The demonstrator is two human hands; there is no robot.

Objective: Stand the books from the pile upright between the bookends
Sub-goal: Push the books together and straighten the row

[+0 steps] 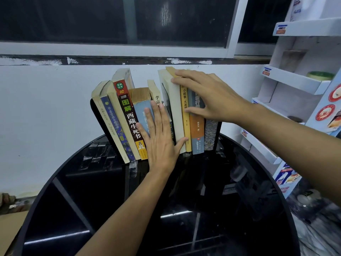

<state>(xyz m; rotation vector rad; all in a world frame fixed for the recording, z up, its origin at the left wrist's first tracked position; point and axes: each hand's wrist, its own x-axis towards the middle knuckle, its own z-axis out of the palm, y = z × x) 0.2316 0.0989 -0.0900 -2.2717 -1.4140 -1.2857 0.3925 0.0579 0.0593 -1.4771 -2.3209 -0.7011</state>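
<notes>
Books (129, 117): paperbacks with matt spines and yellowed page edges, in a row at the back of the tabletop; left ones lean, right ones stand upright.
Bookends: flat black plates; left bookend (96, 115) tilted, right bookend (219, 133) upright.
Left hand (158, 143): fingers straight, flat on a pale blue spine.
Right hand (212, 97): fingers spread, straight, over the top edges.
Tabletop (184, 209): round, glossy black, reflective.
Room: white wall (46, 108), dark window (83, 19), white cardboard shelves (295, 80).

Paperbacks (127, 115) stand spine-out on the glossy table (184, 218). The left group leans against the black left bookend (96, 115); the right group stands upright beside the right bookend (219, 132).
</notes>
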